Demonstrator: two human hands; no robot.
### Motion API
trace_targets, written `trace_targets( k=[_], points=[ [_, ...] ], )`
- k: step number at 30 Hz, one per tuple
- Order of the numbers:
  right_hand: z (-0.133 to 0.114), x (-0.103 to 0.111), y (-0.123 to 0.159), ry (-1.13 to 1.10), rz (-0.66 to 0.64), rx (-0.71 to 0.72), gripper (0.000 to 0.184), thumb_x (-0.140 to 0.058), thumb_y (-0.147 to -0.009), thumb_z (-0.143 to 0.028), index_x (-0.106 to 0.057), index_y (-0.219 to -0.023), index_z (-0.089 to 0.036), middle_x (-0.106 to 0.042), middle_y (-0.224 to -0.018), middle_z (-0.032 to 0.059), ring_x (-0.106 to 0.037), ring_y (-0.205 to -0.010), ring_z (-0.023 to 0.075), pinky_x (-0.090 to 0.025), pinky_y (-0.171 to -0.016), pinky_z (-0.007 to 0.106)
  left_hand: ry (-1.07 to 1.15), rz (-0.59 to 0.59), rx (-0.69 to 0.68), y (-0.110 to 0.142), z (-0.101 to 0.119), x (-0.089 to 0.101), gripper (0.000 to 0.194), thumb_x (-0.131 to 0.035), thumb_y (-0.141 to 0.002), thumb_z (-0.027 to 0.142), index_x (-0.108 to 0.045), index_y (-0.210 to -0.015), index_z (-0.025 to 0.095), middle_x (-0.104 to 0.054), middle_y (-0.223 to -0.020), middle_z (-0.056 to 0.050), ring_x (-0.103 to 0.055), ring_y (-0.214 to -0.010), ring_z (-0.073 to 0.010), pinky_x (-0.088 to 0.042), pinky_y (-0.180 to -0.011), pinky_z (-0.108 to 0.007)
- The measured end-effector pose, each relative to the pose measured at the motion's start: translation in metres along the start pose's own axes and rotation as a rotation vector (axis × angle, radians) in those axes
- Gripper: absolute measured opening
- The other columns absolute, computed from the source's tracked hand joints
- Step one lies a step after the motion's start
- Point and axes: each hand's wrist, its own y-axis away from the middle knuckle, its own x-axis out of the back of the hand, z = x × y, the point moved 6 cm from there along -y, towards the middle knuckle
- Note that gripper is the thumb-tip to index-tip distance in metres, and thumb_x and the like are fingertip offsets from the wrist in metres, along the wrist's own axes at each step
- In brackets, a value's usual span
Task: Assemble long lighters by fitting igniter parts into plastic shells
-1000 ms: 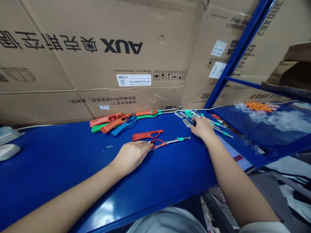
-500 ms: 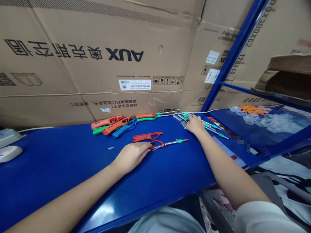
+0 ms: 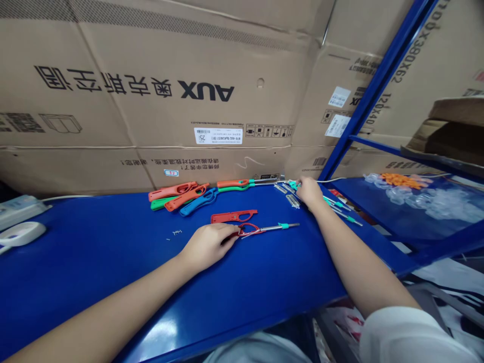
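My left hand (image 3: 210,245) is closed around the handle of a red gas lighter (image 3: 252,229), whose metal barrel points right and carries a turquoise piece. Just behind it lies a loose red handle shell (image 3: 232,217). My right hand (image 3: 310,193) reaches into a group of small parts at the back right; its fingertips are bent down and partly hidden, so what they hold cannot be made out. Turquoise pieces (image 3: 293,186) show at those fingertips, and clear fuel tanks (image 3: 292,201) lie just left of them. Metal barrels with turquoise pieces (image 3: 346,217) lie under and right of my right wrist.
Several orange, green and blue lighter handles (image 3: 200,198) lie along the cardboard (image 3: 151,126) behind the blue table (image 3: 113,282). Tiny screws (image 3: 176,232) are scattered left of my left hand. A blue rack post (image 3: 342,146) rises at right, beyond it orange and clear parts (image 3: 406,180).
The whole view has shifted slightly, so things appear further right. My right hand has moved a little among the small parts, uncovering more of the clear tanks. My left hand keeps its hold.
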Motion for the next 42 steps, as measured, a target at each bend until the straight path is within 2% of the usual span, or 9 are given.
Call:
trace_targets(
  k=[4,8,9,11,13,18,26,38,42],
  points=[
    [-0.034,-0.002,0.02,-0.295,-0.098,0.08,0.03,-0.049,-0.09,-0.012,-0.066,-0.115,-0.014,-0.066,-0.101,0.0107,-0.065,-0.089,0.0191,-0.055,-0.083,0.034,0.083,0.052,0.058,0.0,-0.004,0.002,0.021,-0.06,-0.094,0.026,-0.072,-0.111,0.023,-0.077,-0.108,-0.004,-0.074,-0.094,-0.022,-0.059,-0.084,-0.033],
    [-0.072,-0.021,0.064,-0.575,-0.332,0.206,0.036,-0.055,-0.092,-0.026,-0.059,-0.128,-0.026,-0.062,-0.089,0.0007,-0.065,-0.076,0.0129,-0.06,-0.075,0.031,0.16,0.135,0.055,-0.002,-0.003,0.008,0.021,-0.062,-0.092,0.025,-0.071,-0.111,0.021,-0.076,-0.109,-0.006,-0.07,-0.1,-0.0226,-0.056,-0.09,-0.036],
    [-0.082,-0.028,0.078,-0.754,-0.471,0.252,0.04,-0.058,-0.091,-0.028,-0.057,-0.131,-0.027,-0.059,-0.089,-0.0002,-0.064,-0.076,0.0124,-0.061,-0.077,0.033,0.174,0.158,0.052,-0.003,-0.002,0.009,0.021,-0.062,-0.092,0.025,-0.071,-0.111,0.021,-0.076,-0.108,-0.007,-0.069,-0.101,-0.0227,-0.055,-0.091,-0.036],
    [-0.098,-0.038,0.101,-0.941,-0.666,0.312,0.035,-0.064,-0.089,-0.036,-0.061,-0.122,-0.027,-0.056,-0.091,-0.0013,-0.063,-0.075,0.0106,-0.06,-0.081,0.033,0.188,0.187,0.052,-0.004,-0.002,0.011,0.02,-0.062,-0.093,0.025,-0.072,-0.11,0.021,-0.076,-0.107,-0.007,-0.068,-0.1,-0.0224,-0.055,-0.09,-0.037],
    [-0.107,-0.044,0.115,-1.004,-0.751,0.339,0.031,-0.069,-0.086,-0.04,-0.064,-0.112,-0.025,-0.054,-0.091,-0.0019,-0.063,-0.077,0.01,-0.059,-0.082,0.031,0.188,0.202,0.063,-0.004,-0.003,0.011,0.02,-0.062,-0.093,0.025,-0.072,-0.11,0.021,-0.075,-0.106,-0.007,-0.068,-0.098,-0.0222,-0.055,-0.089,-0.038],
    [-0.114,-0.052,0.125,-1.139,-0.735,0.259,0.037,-0.083,-0.072,-0.039,-0.058,-0.091,-0.021,-0.059,-0.086,-0.0029,-0.065,-0.076,0.0114,-0.059,-0.072,0.027,0.204,0.246,0.092,-0.004,-0.009,0.011,0.022,-0.068,-0.091,0.029,-0.072,-0.111,0.021,-0.076,-0.104,-0.007,-0.067,-0.094,-0.0221,-0.055,-0.086,-0.037],
    [-0.12,-0.057,0.138,-1.035,-0.773,0.164,0.043,-0.09,-0.061,-0.043,-0.063,-0.082,-0.016,-0.066,-0.067,-0.0015,-0.061,-0.057,0.0098,-0.054,-0.056,0.023,0.191,0.304,0.06,-0.002,-0.007,0.018,0.018,-0.072,-0.089,0.031,-0.072,-0.103,0.02,-0.076,-0.095,-0.005,-0.065,-0.085,-0.0197,-0.053,-0.078,-0.032],
    [-0.125,-0.057,0.145,-0.812,-0.675,0.279,0.036,-0.067,-0.085,-0.05,-0.061,-0.074,-0.016,-0.064,-0.059,-0.0003,-0.051,-0.044,0.0081,-0.04,-0.045,0.021,0.125,0.238,-0.034,-0.005,0.003,0.017,0.017,-0.064,-0.094,0.035,-0.07,-0.09,0.02,-0.073,-0.084,-0.004,-0.062,-0.08,-0.0188,-0.051,-0.076,-0.032],
    [-0.127,-0.045,0.145,-0.592,-0.525,0.53,0.029,-0.057,-0.094,-0.04,-0.065,-0.078,-0.017,-0.063,-0.063,0.0006,-0.055,-0.056,0.0116,-0.041,-0.056,0.024,0.099,0.22,-0.01,-0.004,0.003,0.016,0.02,-0.055,-0.099,0.03,-0.069,-0.089,0.019,-0.072,-0.084,-0.006,-0.061,-0.083,-0.0196,-0.051,-0.081,-0.034]
  ],
)
